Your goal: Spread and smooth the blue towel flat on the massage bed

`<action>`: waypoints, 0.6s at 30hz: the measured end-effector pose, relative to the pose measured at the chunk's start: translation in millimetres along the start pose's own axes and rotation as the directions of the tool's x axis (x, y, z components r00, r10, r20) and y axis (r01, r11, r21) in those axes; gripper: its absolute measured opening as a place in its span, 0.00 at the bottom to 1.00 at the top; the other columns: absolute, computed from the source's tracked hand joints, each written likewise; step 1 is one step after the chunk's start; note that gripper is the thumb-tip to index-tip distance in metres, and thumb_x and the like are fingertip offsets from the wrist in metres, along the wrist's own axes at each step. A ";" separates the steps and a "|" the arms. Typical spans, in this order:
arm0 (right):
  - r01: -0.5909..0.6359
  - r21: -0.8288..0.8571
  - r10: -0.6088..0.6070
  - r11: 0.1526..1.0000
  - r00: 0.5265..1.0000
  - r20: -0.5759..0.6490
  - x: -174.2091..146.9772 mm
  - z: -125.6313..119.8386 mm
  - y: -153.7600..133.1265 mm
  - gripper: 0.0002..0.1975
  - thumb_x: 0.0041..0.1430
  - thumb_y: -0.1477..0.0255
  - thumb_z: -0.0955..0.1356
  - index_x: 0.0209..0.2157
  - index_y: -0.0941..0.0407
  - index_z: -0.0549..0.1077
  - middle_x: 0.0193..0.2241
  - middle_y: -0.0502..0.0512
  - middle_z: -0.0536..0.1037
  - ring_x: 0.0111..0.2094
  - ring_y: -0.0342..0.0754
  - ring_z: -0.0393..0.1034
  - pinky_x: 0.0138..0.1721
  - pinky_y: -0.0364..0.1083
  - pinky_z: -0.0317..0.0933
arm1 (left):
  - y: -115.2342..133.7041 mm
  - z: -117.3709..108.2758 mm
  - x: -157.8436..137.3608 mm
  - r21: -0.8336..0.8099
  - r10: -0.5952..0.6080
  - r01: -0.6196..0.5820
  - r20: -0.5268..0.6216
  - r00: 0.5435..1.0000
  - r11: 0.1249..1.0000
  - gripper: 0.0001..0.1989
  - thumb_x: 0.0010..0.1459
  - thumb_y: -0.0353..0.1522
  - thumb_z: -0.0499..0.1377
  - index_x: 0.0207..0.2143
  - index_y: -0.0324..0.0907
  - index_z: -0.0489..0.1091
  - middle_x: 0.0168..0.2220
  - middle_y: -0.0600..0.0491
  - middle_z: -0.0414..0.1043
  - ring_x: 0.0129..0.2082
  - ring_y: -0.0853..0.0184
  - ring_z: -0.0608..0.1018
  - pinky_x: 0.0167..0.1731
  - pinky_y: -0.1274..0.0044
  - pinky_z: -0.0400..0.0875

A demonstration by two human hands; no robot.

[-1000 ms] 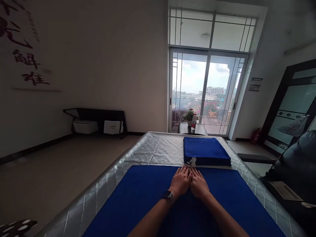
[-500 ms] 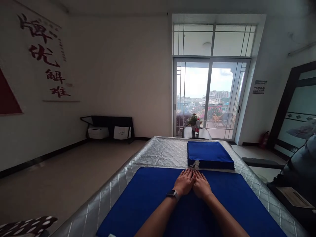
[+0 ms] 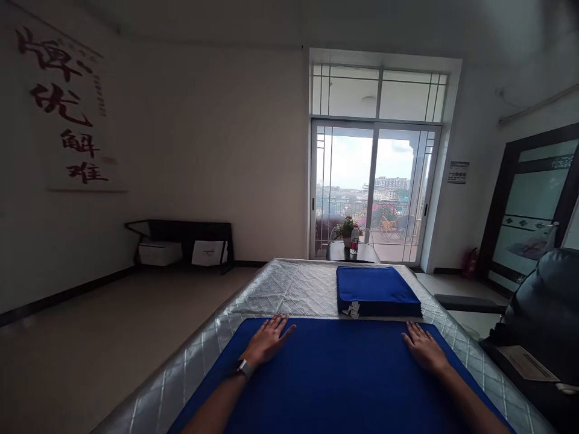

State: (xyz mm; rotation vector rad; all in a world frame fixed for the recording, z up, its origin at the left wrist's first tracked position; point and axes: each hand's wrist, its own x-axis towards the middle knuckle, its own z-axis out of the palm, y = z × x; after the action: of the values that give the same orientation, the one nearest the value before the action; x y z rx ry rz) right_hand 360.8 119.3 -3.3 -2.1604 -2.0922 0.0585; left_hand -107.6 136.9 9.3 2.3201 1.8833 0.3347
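Note:
A large blue cloth [image 3: 344,374] lies spread flat on a table with a silver quilted cover [image 3: 289,292]. My left hand [image 3: 268,340], with a watch on its wrist, rests palm down near the cloth's far left corner, fingers stretched out. Close to the far right corner, my right hand [image 3: 425,348] lies flat on the cloth too, its thumb apart from the fingers. Just beyond the cloth's far edge sits a neat stack of folded blue cloths [image 3: 377,289], white labels [image 3: 351,310] sticking out at its near left corner.
Behind the table stands a small dark table [image 3: 337,252] with a potted plant [image 3: 347,230] and a bottle [image 3: 355,240]. A black leather chair [image 3: 540,301] is close on the right. A low black rack [image 3: 190,241] with white boxes stands by the left wall.
My hands have parted from the middle of the cloth's far edge. The left one slid left and the right one slid right, both towards the corners. The camera view shifted slightly.

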 end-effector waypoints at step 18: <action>-0.147 -0.023 0.143 0.989 0.983 -0.118 12.2 21.4 89.1 0.36 0.65 0.57 0.50 0.68 0.62 0.51 0.69 0.55 0.49 0.70 0.47 0.38 0.69 0.51 0.34 | -86.1 6.7 6.6 0.074 -0.159 0.167 -0.105 0.982 0.983 0.41 0.63 0.55 0.41 0.68 0.38 0.52 0.70 0.44 0.46 0.70 0.55 0.51 0.66 0.61 0.44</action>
State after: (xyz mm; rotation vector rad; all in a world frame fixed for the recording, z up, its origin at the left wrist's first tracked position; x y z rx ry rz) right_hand 447.0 130.5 -34.6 -2.2730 -1.8842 -0.0847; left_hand -186.2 161.6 -17.5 2.2176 2.1572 0.3649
